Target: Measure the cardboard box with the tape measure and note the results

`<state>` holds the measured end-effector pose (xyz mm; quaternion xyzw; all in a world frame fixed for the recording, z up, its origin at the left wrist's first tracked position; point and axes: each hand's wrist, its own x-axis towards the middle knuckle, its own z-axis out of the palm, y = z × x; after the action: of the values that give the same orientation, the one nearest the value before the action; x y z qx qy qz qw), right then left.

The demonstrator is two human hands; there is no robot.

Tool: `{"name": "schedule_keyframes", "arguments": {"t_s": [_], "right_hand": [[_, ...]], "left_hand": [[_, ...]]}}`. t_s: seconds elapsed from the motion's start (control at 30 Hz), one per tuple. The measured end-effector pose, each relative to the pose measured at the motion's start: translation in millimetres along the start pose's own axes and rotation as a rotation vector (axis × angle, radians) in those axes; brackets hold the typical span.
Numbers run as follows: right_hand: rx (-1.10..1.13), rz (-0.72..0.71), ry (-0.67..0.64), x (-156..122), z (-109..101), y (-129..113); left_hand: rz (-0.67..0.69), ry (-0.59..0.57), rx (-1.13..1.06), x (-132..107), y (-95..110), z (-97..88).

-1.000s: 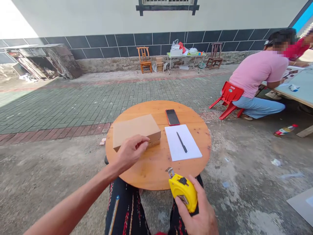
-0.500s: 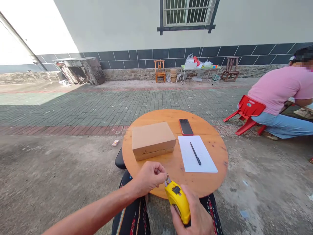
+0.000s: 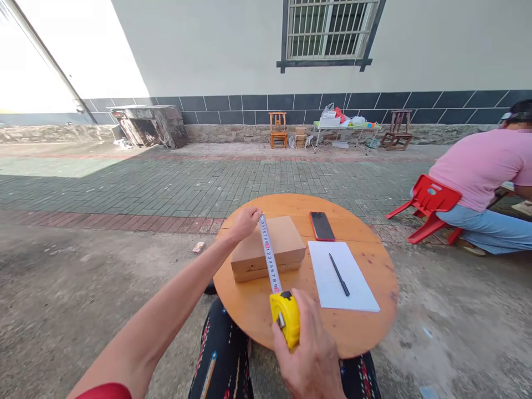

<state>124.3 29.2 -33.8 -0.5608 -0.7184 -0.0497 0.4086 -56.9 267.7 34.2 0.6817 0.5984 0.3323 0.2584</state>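
My left hand [image 3: 246, 223] is closed on the free end of a tape measure's blade, above the far left part of a brown cardboard box [image 3: 286, 235]. The numbered blade [image 3: 269, 256] runs from there across the box lid toward me. My right hand [image 3: 310, 343] grips the yellow case of the tape measure [image 3: 286, 317], just in front of the box. To the right of the box lies a white sheet of paper [image 3: 328, 288] with a black pen [image 3: 339, 274] on it. Behind the paper is a phone [image 3: 322, 226] with a red edge.
Everything sits on a round wooden table [image 3: 374, 321] over my knees. At the right, a person in a pink shirt [image 3: 482, 166] sits on a red plastic chair [image 3: 434, 195]. Wooden chairs and a cluttered folding table [image 3: 349, 126] stand along the far wall.
My left hand has moved forward and up, drawing the blade out over the box. My right hand still holds the case, now slightly farther left and higher. The view has shifted a little.
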Motion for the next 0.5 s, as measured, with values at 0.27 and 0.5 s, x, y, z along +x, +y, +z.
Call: {"name": "schedule_keyframes", "arguments": {"t_s": [0.27,0.5], "right_hand": [[0.119,0.054,0.013,47.1,6.6,-12.1],[0.109,0.032,-0.022,48.7,10.5,-1.6]], "left_hand": [[0.013,-0.106,0.217,28.6,-8.2,17.3],[0.006,-0.13,0.314,24.8,-15.1,26.1]]}}
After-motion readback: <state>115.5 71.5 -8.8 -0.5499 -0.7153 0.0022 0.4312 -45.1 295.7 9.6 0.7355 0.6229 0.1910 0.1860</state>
